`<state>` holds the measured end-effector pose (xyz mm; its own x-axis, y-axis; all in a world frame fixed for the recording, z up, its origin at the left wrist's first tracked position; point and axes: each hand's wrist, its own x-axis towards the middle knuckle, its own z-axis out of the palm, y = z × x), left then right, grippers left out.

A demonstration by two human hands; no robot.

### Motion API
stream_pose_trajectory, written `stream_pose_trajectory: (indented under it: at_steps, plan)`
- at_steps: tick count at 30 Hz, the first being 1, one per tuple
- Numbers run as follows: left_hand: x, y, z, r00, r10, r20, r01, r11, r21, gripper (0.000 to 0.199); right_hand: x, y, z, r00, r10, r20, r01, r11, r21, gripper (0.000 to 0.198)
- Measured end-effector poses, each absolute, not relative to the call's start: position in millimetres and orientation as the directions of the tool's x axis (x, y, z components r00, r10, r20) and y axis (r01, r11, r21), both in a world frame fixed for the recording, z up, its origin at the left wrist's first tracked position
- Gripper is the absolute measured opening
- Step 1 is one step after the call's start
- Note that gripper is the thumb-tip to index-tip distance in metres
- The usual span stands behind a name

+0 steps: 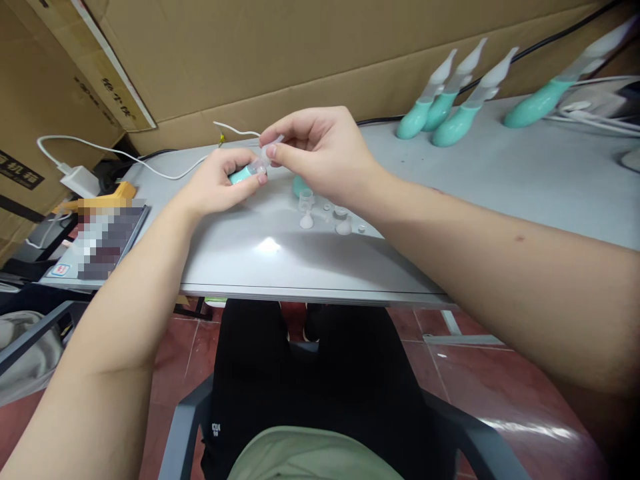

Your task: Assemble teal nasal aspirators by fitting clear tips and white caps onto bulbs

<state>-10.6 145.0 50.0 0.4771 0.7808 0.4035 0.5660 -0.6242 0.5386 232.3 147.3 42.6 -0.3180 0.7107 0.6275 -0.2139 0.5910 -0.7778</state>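
Note:
My left hand (215, 183) is wrapped around a teal nasal aspirator bulb (240, 175) with a clear collar at its top. Thumb and fingers of my right hand (333, 147) pinch a small translucent tip piece (273, 145), which meets or nearly meets the collar; whether it is seated I cannot tell. Below my right hand lies another teal bulb (299, 185), partly hidden. Close to it are a clear cylinder (306, 200), a white funnel-shaped piece (307, 221), a second funnel-shaped piece (344, 228) and a small ring (361, 229).
Several assembled teal aspirators (455, 123) stand tilted at the back right, near a black cable. Cardboard (240, 60) walls the table's back. On the left are a white charger (80, 181) with its cable, a yellow object (123, 193) and a dark, partly pixelated flat device (133, 230).

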Motion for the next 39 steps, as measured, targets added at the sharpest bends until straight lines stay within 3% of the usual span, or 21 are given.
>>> stream_pose_trajectory:
  at_steps: [15, 20, 28, 34, 39]
  plan:
    - [-8, 143, 51, 0.468, 0.793, 0.391, 0.569, -0.608, 0.553, 0.094, 235, 144, 42, -0.366, 0.776, 0.513, -0.285, 0.431, -0.856, 0.012]
    - [-7, 141, 50, 0.464, 0.803, 0.374, 0.545, -0.592, 0.594, 0.090, 231, 157, 33, -0.367, 0.714, 0.596, -0.376, 0.472, -0.798, 0.021]
    - [-7, 141, 52, 0.475, 0.809, 0.346, 0.548, -0.580, 0.603, 0.087, 225, 145, 37, -0.261, 0.714, 0.650, -0.292, 0.584, -0.758, 0.047]
    - [-6, 141, 53, 0.467, 0.814, 0.346, 0.552, -0.574, 0.605, 0.090, 229, 145, 33, -0.290, 0.618, 0.731, -0.235, 0.694, -0.681, 0.038]
    - [-7, 143, 51, 0.474, 0.810, 0.346, 0.532, -0.576, 0.620, 0.090, 234, 147, 30, -0.335, 0.591, 0.734, -0.248, 0.696, -0.674, 0.033]
